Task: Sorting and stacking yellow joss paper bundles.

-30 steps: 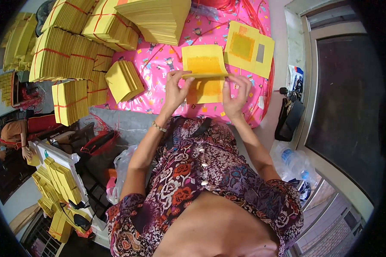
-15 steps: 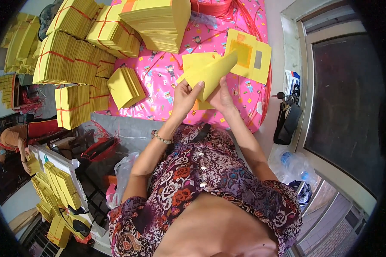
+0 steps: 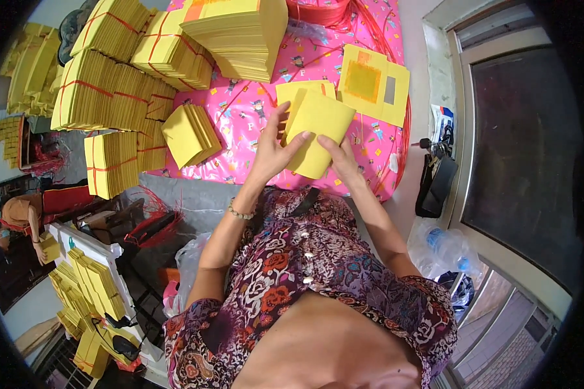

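A folded yellow paper (image 3: 322,120) is held over the pink patterned table cover (image 3: 237,159). My left hand (image 3: 276,146) grips its left side, the thumb lying on the front face and the fingers partly hidden at the edge. On the lower right, my right hand (image 3: 345,162) pinches it, thumb on top and fingers mostly out of sight behind. Just beyond it lies another yellow sheet (image 3: 306,86), partly covered. Farther right is a flat yellow sheet with an orange-bordered square (image 3: 364,79), beside a grey rectangle. A small pile of folded yellow papers (image 3: 191,135) rests left of my hands.
Bundles of yellow papers tied with red string (image 3: 84,91) stand at the far left, with a tall loose stack (image 3: 240,42) beside them. Red strands (image 3: 334,11) lie at the back. A co-worker (image 3: 23,211) handles yellow papers at a white table (image 3: 87,249).
The yellow paper has turned from a slanted, edge-up position to face me, and sits lower. My right hand has moved down, its thumb now on the front face.
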Available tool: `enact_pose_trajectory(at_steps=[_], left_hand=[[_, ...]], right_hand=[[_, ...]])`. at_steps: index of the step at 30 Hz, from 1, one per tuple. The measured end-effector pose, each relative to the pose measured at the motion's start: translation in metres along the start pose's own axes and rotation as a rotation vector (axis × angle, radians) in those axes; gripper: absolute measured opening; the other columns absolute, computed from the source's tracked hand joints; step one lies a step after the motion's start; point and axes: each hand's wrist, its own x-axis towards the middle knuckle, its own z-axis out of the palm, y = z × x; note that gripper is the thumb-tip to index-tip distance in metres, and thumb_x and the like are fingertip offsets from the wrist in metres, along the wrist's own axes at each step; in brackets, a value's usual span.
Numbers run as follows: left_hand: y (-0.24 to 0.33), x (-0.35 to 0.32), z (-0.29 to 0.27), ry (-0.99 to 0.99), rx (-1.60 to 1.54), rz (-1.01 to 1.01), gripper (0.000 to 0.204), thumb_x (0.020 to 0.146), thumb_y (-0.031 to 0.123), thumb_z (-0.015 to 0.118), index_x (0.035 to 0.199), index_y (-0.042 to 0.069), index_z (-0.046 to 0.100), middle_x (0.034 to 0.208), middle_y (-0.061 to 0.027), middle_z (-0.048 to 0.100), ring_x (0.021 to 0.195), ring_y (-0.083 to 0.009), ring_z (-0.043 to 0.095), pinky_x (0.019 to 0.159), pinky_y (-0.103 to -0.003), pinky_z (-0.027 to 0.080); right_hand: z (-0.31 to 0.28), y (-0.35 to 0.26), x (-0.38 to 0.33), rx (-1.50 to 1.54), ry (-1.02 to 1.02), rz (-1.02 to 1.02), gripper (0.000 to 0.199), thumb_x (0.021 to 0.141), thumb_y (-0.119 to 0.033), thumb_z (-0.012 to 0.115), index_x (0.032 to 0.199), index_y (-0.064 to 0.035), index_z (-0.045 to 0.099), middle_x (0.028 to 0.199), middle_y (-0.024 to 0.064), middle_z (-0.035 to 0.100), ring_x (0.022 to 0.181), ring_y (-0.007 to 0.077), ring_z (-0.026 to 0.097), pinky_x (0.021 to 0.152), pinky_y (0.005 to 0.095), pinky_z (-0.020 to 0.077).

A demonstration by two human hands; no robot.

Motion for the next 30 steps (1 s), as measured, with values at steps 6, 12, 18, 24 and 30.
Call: enact_pose_trajectory(at_steps=[6, 12, 18, 24, 30], left_hand=[[-0.003, -0.004, 0.004, -0.188, -0.315, -0.071, 0.043, 0.088, 0.006, 0.058, 0.127, -0.003, 0.04, 0.121, -0.0109, 0.053, 0.112, -0.0158, 0.05, 0.093, -0.03, 0.041], [0.002, -0.007, 0.008, -0.18, -0.453, -0.098, 0.04, 0.09, 0.003, 0.053, 0.127, -0.002, 0.039, 0.119, -0.0099, 0.053, 0.112, -0.0149, 0.048, 0.096, -0.029, 0.038], [0.002, -0.013, 0.012, -0.152, -0.459, -0.101, 0.039, 0.092, 0.004, 0.049, 0.128, -0.002, 0.037, 0.123, -0.0105, 0.049, 0.115, -0.0152, 0.045, 0.097, -0.029, 0.036], [0.005, -0.016, 0.014, -0.132, -0.397, -0.081, 0.039, 0.092, 0.004, 0.047, 0.129, -0.002, 0.037, 0.122, -0.0109, 0.049, 0.115, -0.0157, 0.046, 0.097, -0.029, 0.036], [0.006, -0.008, 0.012, -0.123, -0.588, -0.295, 0.038, 0.092, 0.004, 0.047, 0.129, -0.001, 0.037, 0.119, -0.0105, 0.054, 0.11, -0.0167, 0.051, 0.094, -0.03, 0.041]], right_hand=[[0.009, -0.013, -0.007, -0.205, -0.009, -0.117, 0.047, 0.082, -0.017, 0.066, 0.121, 0.0004, 0.047, 0.109, 0.0095, 0.06, 0.097, 0.015, 0.058, 0.082, 0.0298, 0.0482], [0.01, -0.023, -0.01, -0.231, -0.029, -0.095, 0.049, 0.081, -0.011, 0.067, 0.123, 0.0, 0.044, 0.109, 0.0099, 0.06, 0.097, 0.0155, 0.059, 0.083, 0.0297, 0.0491], [0.013, -0.029, -0.013, -0.227, -0.023, -0.077, 0.049, 0.08, -0.008, 0.069, 0.122, 0.0, 0.045, 0.108, 0.0095, 0.061, 0.097, 0.0155, 0.06, 0.083, 0.0292, 0.0495], [0.017, -0.033, -0.014, -0.225, -0.016, -0.082, 0.048, 0.08, -0.005, 0.069, 0.121, -0.0004, 0.046, 0.109, 0.0086, 0.061, 0.097, 0.0149, 0.06, 0.083, 0.0291, 0.0496], [0.02, -0.033, -0.012, -0.214, 0.037, -0.07, 0.045, 0.08, -0.005, 0.069, 0.12, -0.0001, 0.048, 0.107, 0.0084, 0.062, 0.095, 0.0147, 0.061, 0.081, 0.0291, 0.0506]])
